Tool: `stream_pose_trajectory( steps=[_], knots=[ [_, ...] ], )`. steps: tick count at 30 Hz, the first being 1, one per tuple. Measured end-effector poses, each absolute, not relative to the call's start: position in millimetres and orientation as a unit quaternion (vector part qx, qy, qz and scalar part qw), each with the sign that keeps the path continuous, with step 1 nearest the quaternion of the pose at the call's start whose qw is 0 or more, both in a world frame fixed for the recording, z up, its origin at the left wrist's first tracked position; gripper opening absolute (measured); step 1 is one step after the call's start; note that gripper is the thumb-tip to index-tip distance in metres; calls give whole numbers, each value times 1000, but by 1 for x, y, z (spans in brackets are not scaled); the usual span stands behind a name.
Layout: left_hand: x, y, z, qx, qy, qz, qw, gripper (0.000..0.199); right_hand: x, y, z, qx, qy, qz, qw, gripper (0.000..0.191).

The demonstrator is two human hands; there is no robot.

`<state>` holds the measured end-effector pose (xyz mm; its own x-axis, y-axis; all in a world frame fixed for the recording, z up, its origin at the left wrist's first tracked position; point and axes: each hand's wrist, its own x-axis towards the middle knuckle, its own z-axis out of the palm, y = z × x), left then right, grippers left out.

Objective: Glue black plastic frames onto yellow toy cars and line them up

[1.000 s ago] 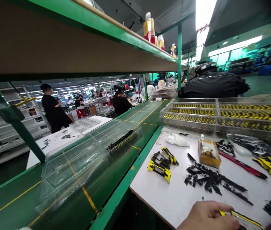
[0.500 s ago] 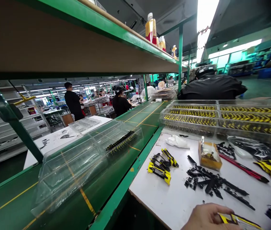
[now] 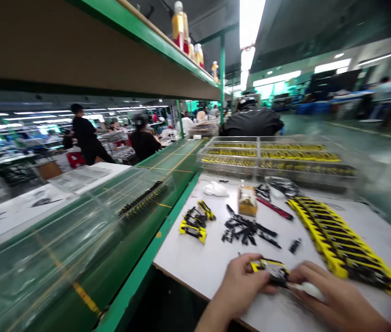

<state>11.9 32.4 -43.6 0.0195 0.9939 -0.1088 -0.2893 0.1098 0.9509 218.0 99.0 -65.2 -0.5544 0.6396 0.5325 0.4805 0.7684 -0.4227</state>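
Observation:
Near the front edge of the white table, my left hand (image 3: 245, 282) is closed on a yellow and black part (image 3: 271, 268), gripping its left end. My right hand (image 3: 323, 288) has its fingers pressed together at the right end of that part; a pale object shows under its fingers, too blurred to name. Behind them lies a pile of small black pieces (image 3: 247, 228). Several yellow and black parts (image 3: 193, 225) lie loose at the left, and long rows of similar parts (image 3: 340, 235) stretch along the right.
Red-handled pliers (image 3: 275, 208), a small wooden box (image 3: 247, 203) and a crumpled white bag (image 3: 215, 188) lie farther back. Clear trays (image 3: 230, 171) of yellow parts stand behind. A green conveyor (image 3: 154, 230) at the left bears another clear tray. People are beyond.
The view has turned right, showing the rows of parts and my right hand. My left hand, still holding the yellow and black part, is now more fully in view.

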Motion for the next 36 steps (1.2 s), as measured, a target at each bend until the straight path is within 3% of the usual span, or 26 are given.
stream_pose_trajectory(
  steps=[2,5,14,25,36],
  knots=[
    [10,28,-39,402,433,543,597,58,216,86,-56,-318,-887,141,303,12],
    [7,25,-38,413,418,528,613,55,213,73,-47,-327,-885,131,303,23],
    [6,23,-39,424,410,518,619,51,205,56,-43,-306,-853,91,412,13],
    [5,22,-37,463,411,505,602,48,210,60,-54,-315,-859,98,392,21],
    [2,22,-42,485,449,482,576,54,212,68,-47,-319,-855,161,374,7]
  ],
)
